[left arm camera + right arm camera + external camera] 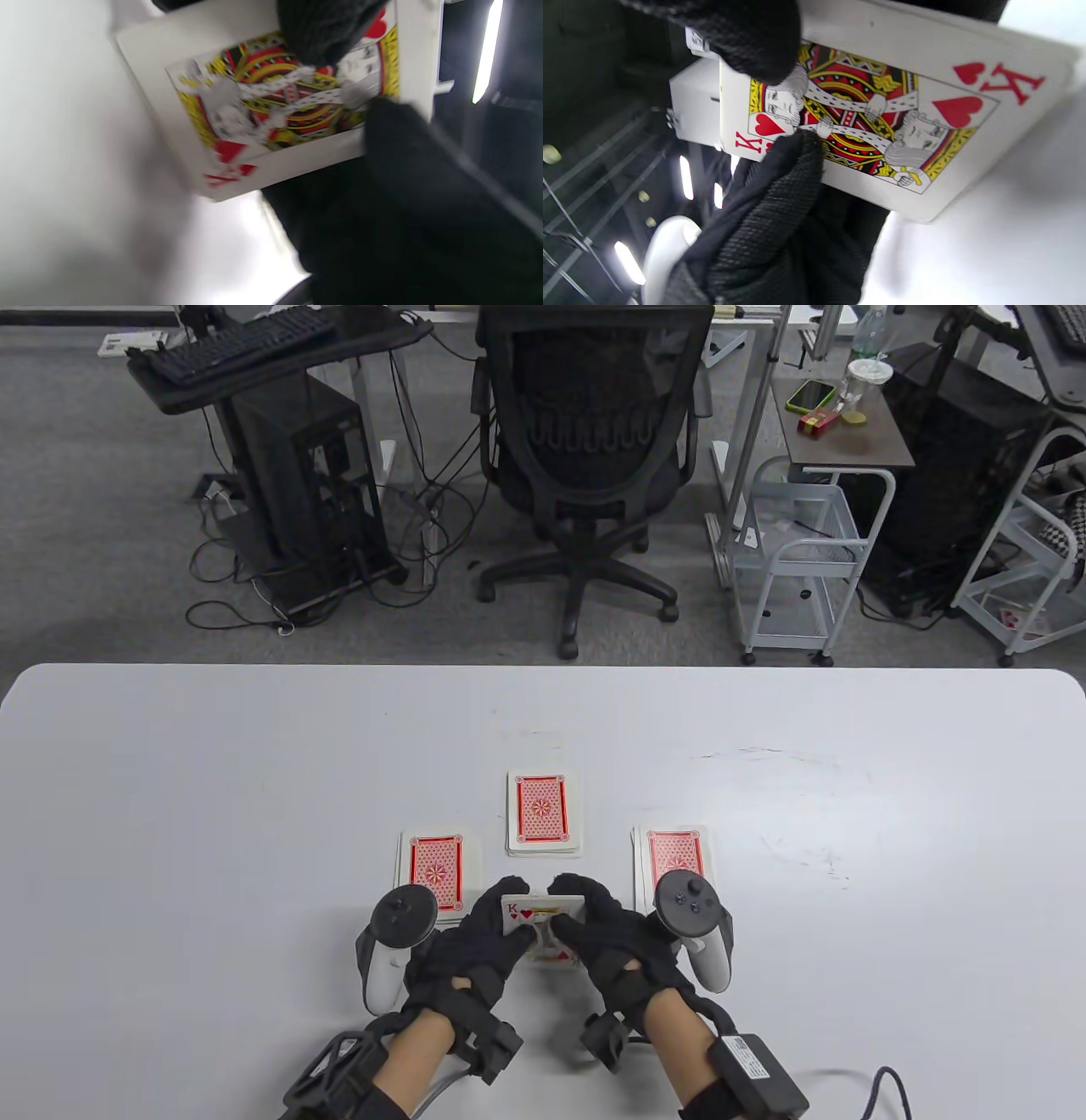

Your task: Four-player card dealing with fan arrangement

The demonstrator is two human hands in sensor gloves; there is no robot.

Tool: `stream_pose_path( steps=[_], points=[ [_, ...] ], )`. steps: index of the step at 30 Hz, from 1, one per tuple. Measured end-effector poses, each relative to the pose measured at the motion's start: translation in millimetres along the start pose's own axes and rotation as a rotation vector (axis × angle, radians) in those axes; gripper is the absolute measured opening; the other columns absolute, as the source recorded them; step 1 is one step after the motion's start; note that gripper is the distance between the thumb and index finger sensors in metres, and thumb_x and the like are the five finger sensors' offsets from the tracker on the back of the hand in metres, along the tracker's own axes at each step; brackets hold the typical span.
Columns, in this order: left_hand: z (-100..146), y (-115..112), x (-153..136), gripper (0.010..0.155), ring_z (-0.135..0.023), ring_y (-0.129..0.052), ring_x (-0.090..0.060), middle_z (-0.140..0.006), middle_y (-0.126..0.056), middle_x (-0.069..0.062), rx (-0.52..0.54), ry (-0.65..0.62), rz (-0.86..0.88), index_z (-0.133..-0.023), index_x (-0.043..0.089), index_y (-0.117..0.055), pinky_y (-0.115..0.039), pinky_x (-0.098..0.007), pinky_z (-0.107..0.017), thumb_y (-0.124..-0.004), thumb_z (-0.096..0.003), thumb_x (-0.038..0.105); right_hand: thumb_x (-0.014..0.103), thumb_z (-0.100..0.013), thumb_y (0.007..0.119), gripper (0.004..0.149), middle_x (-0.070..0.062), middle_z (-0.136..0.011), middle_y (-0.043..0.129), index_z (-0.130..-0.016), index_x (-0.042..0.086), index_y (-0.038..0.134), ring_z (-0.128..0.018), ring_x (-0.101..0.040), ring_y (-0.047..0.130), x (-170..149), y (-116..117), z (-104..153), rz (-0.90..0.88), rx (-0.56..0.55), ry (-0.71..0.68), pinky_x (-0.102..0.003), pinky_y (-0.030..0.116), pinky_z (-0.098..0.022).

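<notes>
Both gloved hands hold a small packet of cards face up, the king of hearts [545,918] on top, near the table's front middle. My left hand [488,929] grips its left side, thumb on the face. My right hand [594,925] grips its right side, thumb pressing the king [882,123]. The left wrist view shows the same card [280,106], blurred, with a thumb on it. Three face-down red-backed piles lie around: one at left [436,869], one beyond the hands [545,813], one at right [673,857], partly behind the right tracker.
The white table [212,814] stretches wide to both sides and beyond the piles. Past its far edge stand an office chair [590,449], a computer stand [297,475] and a white trolley [802,551].
</notes>
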State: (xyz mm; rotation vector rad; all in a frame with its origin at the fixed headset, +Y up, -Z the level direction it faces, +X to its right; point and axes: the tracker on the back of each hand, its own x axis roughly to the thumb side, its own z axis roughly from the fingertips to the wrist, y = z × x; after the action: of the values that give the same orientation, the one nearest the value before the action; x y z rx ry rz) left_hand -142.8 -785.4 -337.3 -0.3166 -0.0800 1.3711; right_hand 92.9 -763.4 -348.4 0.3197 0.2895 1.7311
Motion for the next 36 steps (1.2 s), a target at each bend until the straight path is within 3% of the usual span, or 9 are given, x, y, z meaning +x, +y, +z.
stream_pose_path(
  steps=[5, 8, 11, 13, 20, 22, 29, 33, 36],
  points=[
    [-1.5, 3.4, -2.5, 0.063, -0.105, -0.060, -0.033, -0.108, -0.065, 0.006, -0.001, 0.024, -0.008, -0.106, 0.031, -0.047, -0.053, -0.051, -0.074, -0.082, -0.0525, 0.028, 0.019, -0.057, 0.076, 0.063, -0.026, -0.105, 0.043, -0.107, 0.003, 0.041, -0.096, -0.058, 0.053, -4.7, 1.0, -3.6, 0.016, -0.019, 0.011, -0.070, 0.042, -0.062],
    [0.6, 0.1, -5.3, 0.055, -0.105, -0.060, -0.035, -0.107, -0.067, 0.006, 0.000, 0.020, -0.017, -0.102, 0.032, -0.057, -0.051, -0.053, -0.074, -0.081, -0.0531, 0.027, 0.016, -0.056, 0.076, 0.050, -0.023, -0.104, 0.049, -0.101, 0.009, 0.055, -0.096, -0.058, 0.054, -10.8, 4.9, -3.1, -0.039, 0.006, 0.018, -0.070, 0.040, -0.062],
    [2.4, 3.4, 1.1, 0.047, -0.103, -0.067, -0.032, -0.102, -0.075, 0.007, 0.024, -0.024, -0.013, -0.096, 0.035, -0.067, -0.056, -0.052, -0.074, -0.083, -0.0524, 0.028, 0.014, -0.055, 0.077, 0.046, -0.020, -0.103, 0.055, -0.098, 0.010, 0.062, -0.096, -0.054, 0.060, -4.0, -0.8, -3.4, -0.026, -0.015, -0.021, -0.069, 0.043, -0.062],
    [-0.1, 2.0, -4.4, 0.054, -0.103, -0.066, -0.035, -0.105, -0.071, 0.004, 0.021, 0.044, -0.014, -0.101, 0.032, -0.061, -0.056, -0.052, -0.073, -0.084, -0.0517, 0.028, 0.015, -0.055, 0.078, 0.051, -0.022, -0.103, 0.053, -0.101, 0.007, 0.058, -0.095, -0.056, 0.061, -9.1, -0.4, -2.7, 0.011, -0.049, 0.031, -0.069, 0.045, -0.062],
    [-4.8, 5.3, -2.9, 0.045, -0.099, -0.075, -0.032, -0.097, -0.080, 0.005, -0.043, 0.034, -0.051, -0.093, 0.032, -0.071, -0.062, -0.052, -0.071, -0.084, -0.0505, 0.027, 0.019, -0.053, 0.080, 0.043, -0.016, -0.094, 0.071, -0.094, 0.013, 0.068, -0.086, -0.046, 0.081, -5.2, -2.5, -4.6, 0.107, -0.001, 0.040, -0.065, 0.057, -0.062],
    [-4.3, 7.3, -1.6, 0.050, -0.099, -0.074, -0.033, -0.100, -0.078, 0.005, -0.051, 0.021, 0.008, -0.098, 0.031, -0.066, -0.062, -0.052, -0.071, -0.084, -0.0510, 0.029, 0.019, -0.052, 0.079, 0.044, -0.014, -0.090, 0.075, -0.094, 0.013, 0.068, -0.082, -0.043, 0.086, 2.7, -6.6, -4.4, 0.104, -0.013, 0.023, -0.064, 0.060, -0.061],
    [-6.8, 14.1, -9.6, 0.083, -0.104, -0.062, -0.039, -0.114, -0.053, -0.003, -0.216, 0.011, 0.152, -0.111, 0.025, -0.031, -0.056, -0.054, -0.073, -0.084, -0.0496, 0.045, 0.021, -0.053, 0.078, 0.044, -0.013, -0.091, 0.075, -0.095, 0.013, 0.065, -0.082, -0.041, 0.087, 20.7, -14.8, 1.2, -0.241, -0.070, -0.104, -0.062, 0.064, -0.061],
    [-9.0, 0.8, -7.5, 0.086, -0.106, -0.058, -0.040, -0.117, -0.048, -0.005, -0.337, -0.044, 0.294, -0.112, 0.029, -0.030, -0.055, -0.054, -0.073, -0.083, -0.0482, 0.051, 0.022, -0.053, 0.077, 0.044, -0.012, -0.091, 0.075, -0.095, 0.013, 0.064, -0.083, -0.040, 0.087, 21.5, -3.5, 0.7, -0.409, -0.026, -0.094, -0.061, 0.064, -0.062],
    [-7.2, -4.7, -3.6, 0.070, -0.109, -0.051, -0.042, -0.121, -0.040, 0.000, -0.375, -0.105, 0.345, -0.108, 0.050, -0.036, -0.052, -0.057, -0.075, -0.074, -0.0494, 0.055, 0.023, -0.056, 0.077, 0.045, -0.013, -0.093, 0.074, -0.098, 0.015, 0.063, -0.085, -0.041, 0.086, 19.3, 2.5, -0.2, -0.408, 0.036, -0.038, -0.062, 0.062, -0.062]
  ],
)
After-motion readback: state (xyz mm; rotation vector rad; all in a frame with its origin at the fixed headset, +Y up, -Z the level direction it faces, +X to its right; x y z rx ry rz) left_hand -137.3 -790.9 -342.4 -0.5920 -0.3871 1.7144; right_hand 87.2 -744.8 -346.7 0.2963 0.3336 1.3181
